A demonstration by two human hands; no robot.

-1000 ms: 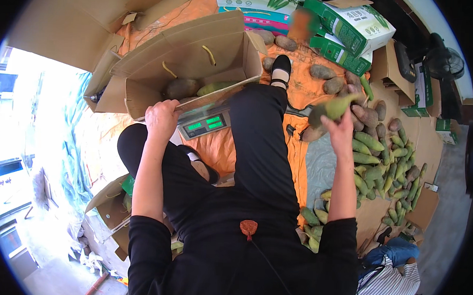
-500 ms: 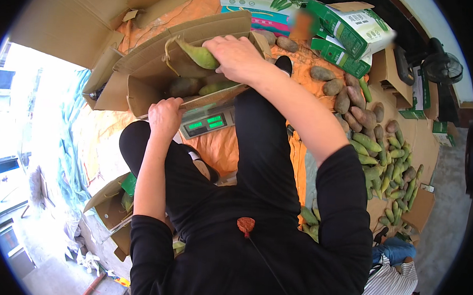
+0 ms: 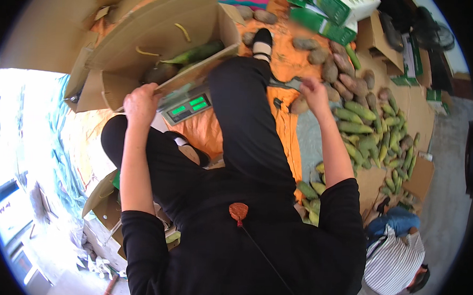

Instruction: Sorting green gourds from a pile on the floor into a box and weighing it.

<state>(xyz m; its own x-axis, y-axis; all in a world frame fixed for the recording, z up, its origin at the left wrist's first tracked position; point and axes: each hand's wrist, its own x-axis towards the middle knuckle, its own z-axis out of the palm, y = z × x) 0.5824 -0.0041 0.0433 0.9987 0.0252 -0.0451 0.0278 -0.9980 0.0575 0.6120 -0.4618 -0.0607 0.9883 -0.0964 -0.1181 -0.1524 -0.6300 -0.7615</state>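
Note:
My left hand (image 3: 140, 105) is closed on the near edge of an open cardboard box (image 3: 163, 23), fingers over its rim. Inside the box lie a long green radish (image 3: 195, 55) and a brownish root (image 3: 160, 73). Beneath the box sits a scale (image 3: 188, 109) with a lit green display. My right hand (image 3: 315, 95) is out to the right beyond my knee, fingers pinched at the end of a flat dark grey object (image 3: 285, 84); its kind cannot be made out. Soil-brown roots (image 3: 329, 71) lie close by that hand.
A large pile of green radishes (image 3: 379, 138) covers the right side. Green and white cartons (image 3: 326, 17) stand at the far right. Orange sheeting (image 3: 290, 55) lies on the floor. Another box (image 3: 105, 202) is at my left. A person in a striped shirt (image 3: 395, 265) is at lower right.
My right hand has let go of the green radish, now lying in the box, and moved right and nearer to the dark object. My left hand stays on the box edge. The view has shifted.

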